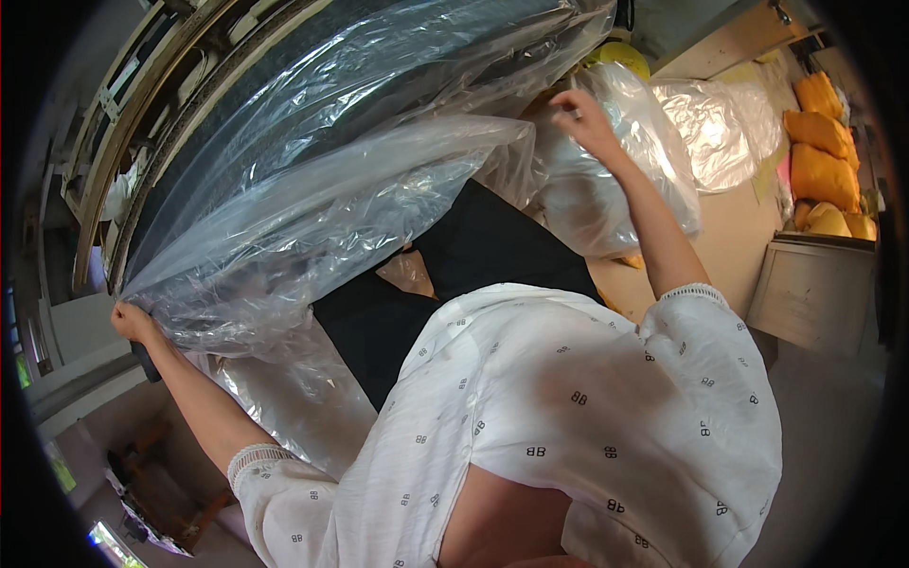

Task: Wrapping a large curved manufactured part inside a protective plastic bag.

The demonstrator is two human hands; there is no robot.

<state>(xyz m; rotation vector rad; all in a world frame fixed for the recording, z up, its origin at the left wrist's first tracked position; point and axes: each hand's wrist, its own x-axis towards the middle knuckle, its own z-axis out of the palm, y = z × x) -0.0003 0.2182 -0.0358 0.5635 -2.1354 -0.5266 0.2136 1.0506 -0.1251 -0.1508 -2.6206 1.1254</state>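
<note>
A large clear plastic sheet (379, 194) is spread in front of me, rising in a long loose fold. My left hand (134, 322) is closed on its edge at the far left, the fingers wrapped round the gathered film. On the other side, my right hand (587, 123) is raised near the sheet's right end, fingers loosely bent and apart, with nothing visible in them. Just beyond and below that hand lies a bulky clear plastic bag (615, 185), its contents unclear. More crumpled plastic film (298, 393) hangs beside my left leg.
A wooden-edged frame (161, 123) curves along the far left under the sheet. Orange-yellow bundles (824, 156) are stacked at the right above a pale cabinet (812, 284). Folded shiny plastic (715, 133) lies at back right, near a yellow-green round thing (622, 59).
</note>
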